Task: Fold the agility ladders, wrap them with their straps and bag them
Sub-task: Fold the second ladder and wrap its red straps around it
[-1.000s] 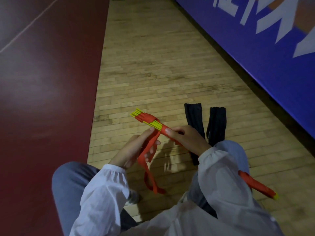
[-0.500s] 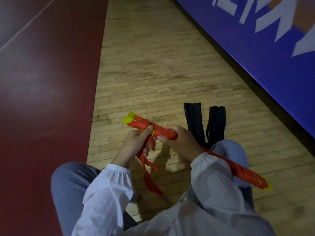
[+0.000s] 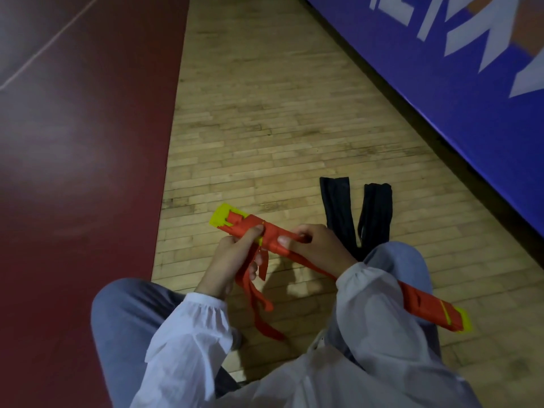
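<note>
Agility ladder bundle (image 3: 272, 241) lies slantwise across the lap. Its long axis runs from a yellow-tipped end at lower right, behind the white sleeve, up to the other yellow end left of centre. Right hand (image 3: 318, 248) clamps it from the right, thumb on top, fingers curled round. Left hand (image 3: 232, 260) sits just beside on the left, thumb pressed on the wrapped band, fingers curled round the loose strap (image 3: 259, 301), whose tails hang toward the floor. The next turn likely crosses the axis, between the two thumbs. Beyond, two black bags (image 3: 338, 213) lie on the wooden floor (image 3: 265, 113), near the blue wall (image 3: 441, 69).
</note>
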The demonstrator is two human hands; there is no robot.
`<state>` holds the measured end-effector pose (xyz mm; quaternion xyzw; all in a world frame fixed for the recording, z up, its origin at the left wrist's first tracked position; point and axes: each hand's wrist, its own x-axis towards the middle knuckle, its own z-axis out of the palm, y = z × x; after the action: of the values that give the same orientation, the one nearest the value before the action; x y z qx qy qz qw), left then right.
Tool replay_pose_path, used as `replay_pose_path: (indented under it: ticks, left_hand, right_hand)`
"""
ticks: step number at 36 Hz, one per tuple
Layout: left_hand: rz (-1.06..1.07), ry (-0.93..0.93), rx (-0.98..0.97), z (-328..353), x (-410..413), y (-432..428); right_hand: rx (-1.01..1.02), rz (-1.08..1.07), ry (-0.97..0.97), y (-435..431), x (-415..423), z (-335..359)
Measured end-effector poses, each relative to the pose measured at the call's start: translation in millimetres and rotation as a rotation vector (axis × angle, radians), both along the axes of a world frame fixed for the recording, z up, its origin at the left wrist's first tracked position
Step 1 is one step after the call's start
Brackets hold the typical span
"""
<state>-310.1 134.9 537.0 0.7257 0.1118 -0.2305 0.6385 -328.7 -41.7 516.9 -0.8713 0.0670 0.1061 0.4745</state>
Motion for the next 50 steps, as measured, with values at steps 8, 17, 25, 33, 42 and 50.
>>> replay_pose_path:
  ticks: [8, 17, 25, 33, 42, 50]
  left_hand:
    - [0.092, 0.091, -0.027, -1, 2, -3]
    - [-0.03, 0.068, -0.022, -2, 5, 0]
    - [-0.035, 0.043, -0.04, 1, 8, -4]
    - [-0.038, 0.074, -0.043, 5, 10, -9]
    - [-0.016, 0.106, -0.028, -3, 8, -3]
    - [-0.04, 0.051, -0.017, -1, 6, -2]
  right_hand:
    - [-0.069, -0.082, -0.034, 5, -4, -7]
    - [-0.102, -0.169, -0.132, 8, -5, -1]
    - [-0.112, -0.207, -0.201, 7, -6, -3]
    - [-0.143, -0.187, -0.254, 7, -5, -3]
    - [-0.051, -0.014, -0.128, -3, -1, 4]
    - [-0.054, 0.161, 0.065, -11, 12, 10]
